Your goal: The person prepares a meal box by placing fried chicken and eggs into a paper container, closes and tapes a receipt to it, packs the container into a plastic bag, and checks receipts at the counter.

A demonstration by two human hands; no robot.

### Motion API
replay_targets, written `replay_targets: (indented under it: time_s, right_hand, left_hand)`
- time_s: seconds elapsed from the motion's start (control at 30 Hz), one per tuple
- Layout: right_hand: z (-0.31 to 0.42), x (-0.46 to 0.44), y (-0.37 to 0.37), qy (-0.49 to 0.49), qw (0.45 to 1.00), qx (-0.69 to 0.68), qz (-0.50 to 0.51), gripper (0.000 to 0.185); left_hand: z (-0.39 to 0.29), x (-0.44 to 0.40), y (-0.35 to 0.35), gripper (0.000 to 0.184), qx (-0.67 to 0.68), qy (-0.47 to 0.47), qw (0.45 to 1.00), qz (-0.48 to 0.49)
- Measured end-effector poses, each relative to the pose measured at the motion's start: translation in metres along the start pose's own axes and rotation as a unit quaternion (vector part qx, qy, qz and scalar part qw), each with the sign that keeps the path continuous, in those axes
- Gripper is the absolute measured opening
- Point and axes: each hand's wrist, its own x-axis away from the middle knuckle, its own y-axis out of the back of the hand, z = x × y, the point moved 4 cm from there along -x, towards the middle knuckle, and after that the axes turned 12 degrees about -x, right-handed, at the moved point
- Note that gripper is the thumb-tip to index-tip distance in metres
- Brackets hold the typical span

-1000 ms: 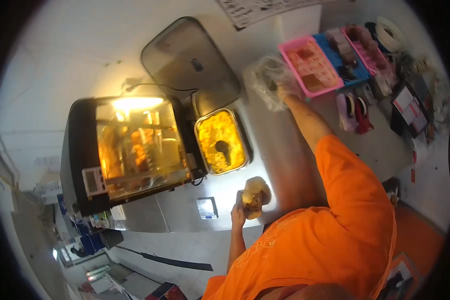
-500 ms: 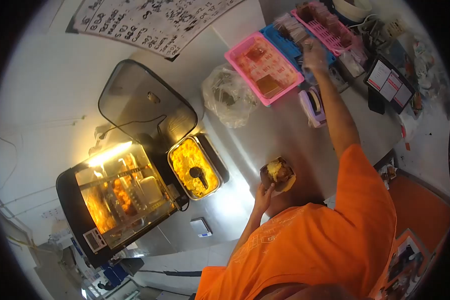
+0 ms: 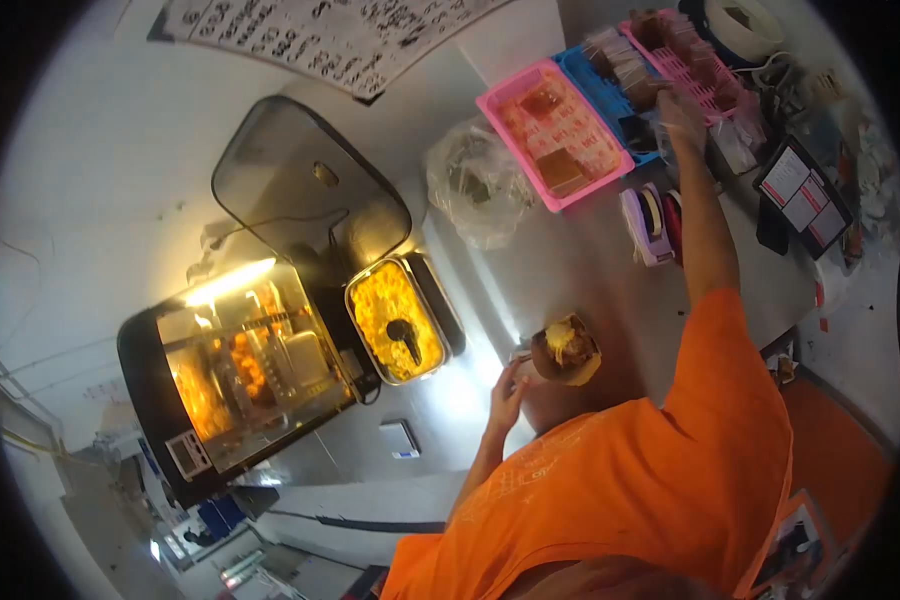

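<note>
An opened brown takeaway box [image 3: 567, 350], with yellow and brown food inside, sits near the counter's front edge. My left hand [image 3: 507, 396] is just left of the box, thumb and fingers apart, its fingertips close to the box's edge. My right hand [image 3: 682, 122] reaches to the right end of the blue basket [image 3: 592, 75], beside upright small packets [image 3: 625, 72]. Its fingers are closed around something clear and blurred that I cannot make out. A metal tray of yellow food [image 3: 378, 305] holds a black scoop [image 3: 402, 338].
A lit food warmer [image 3: 240, 365] stands at the left, a small scale [image 3: 399, 439] in front. Behind are a clear plastic bag [image 3: 478, 185] and pink basket [image 3: 610, 165]. Tape dispensers [image 3: 650, 228] and a tablet [image 3: 806, 196] stand at the right.
My right hand has gone from the plastic bag to the blue basket and its packets. My left hand has let go of the box, which has shifted right and now shows its filling.
</note>
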Motion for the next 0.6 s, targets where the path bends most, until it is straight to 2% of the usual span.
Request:
replay_targets:
  time_s: [0.03, 0.1, 0.17, 0.23, 0.27, 0.3, 0.33, 0.37, 0.43, 0.47, 0.5, 0.53, 0.57, 0.6]
  right_hand:
    - [0.02, 0.028, 0.014, 0.004, 0.992, -0.126, 0.03, 0.03]
    - [0.041, 0.099, 0.049, -0.003, 0.927, -0.365, 0.084, 0.022]
    - [0.014, 0.169, 0.039, -0.111, 0.858, -0.439, 0.244, 0.017]
    - [0.032, 0.265, 0.034, -0.06, 0.744, -0.509, 0.429, 0.017]
    - [0.07, 0.308, 0.062, -0.028, 0.795, -0.381, 0.471, 0.02]
    - [0.105, 0.342, 0.085, 0.008, 0.828, -0.247, 0.503, 0.023]
    - [0.1, 0.371, 0.072, 0.01, 0.828, -0.206, 0.522, 0.026]
    - [0.087, 0.4, 0.054, 0.015, 0.826, -0.165, 0.539, 0.029]
    - [0.086, 0.429, 0.047, 0.124, 0.86, -0.122, 0.48, 0.028]
    - [0.089, 0.441, 0.044, 0.181, 0.871, -0.102, 0.446, 0.027]
    - [0.089, 0.446, 0.032, 0.086, 0.871, -0.171, 0.453, 0.028]
    - [0.099, 0.446, 0.034, 0.069, 0.873, -0.194, 0.443, 0.028]
    - [0.111, 0.448, 0.041, 0.049, 0.873, -0.215, 0.436, 0.027]
    - [0.119, 0.451, 0.046, 0.028, 0.873, -0.234, 0.426, 0.027]
  left_hand:
    - [0.002, 0.007, 0.006, 0.059, 0.007, 0.026, 0.999, -0.035]
    - [0.007, 0.021, 0.009, 0.049, 0.052, 0.053, 0.991, -0.107]
    - [0.006, 0.031, 0.012, 0.04, 0.058, 0.026, 0.988, -0.143]
    - [0.005, 0.04, 0.018, 0.035, 0.022, 0.012, 0.985, -0.171]
    - [0.011, 0.044, 0.018, 0.032, 0.042, 0.007, 0.984, -0.174]
    - [0.014, 0.049, 0.019, 0.033, 0.048, 0.043, 0.984, -0.168]
    - [0.015, 0.052, 0.019, 0.035, 0.054, 0.074, 0.982, -0.163]
    - [0.016, 0.054, 0.018, 0.034, 0.076, 0.066, 0.981, -0.167]
    - [0.013, 0.063, 0.018, 0.031, 0.119, 0.049, 0.975, -0.179]
    - [0.006, 0.071, 0.02, 0.032, 0.062, 0.014, 0.979, -0.193]
    - [-0.018, 0.079, 0.024, 0.033, 0.005, -0.021, 0.978, -0.209]
    - [-0.038, 0.089, 0.027, 0.034, -0.052, -0.053, 0.971, -0.226]
    - [-0.044, 0.098, 0.028, 0.044, -0.008, -0.055, 0.977, -0.208]
    - [-0.054, 0.106, 0.035, 0.058, -0.112, -0.119, 0.963, -0.213]
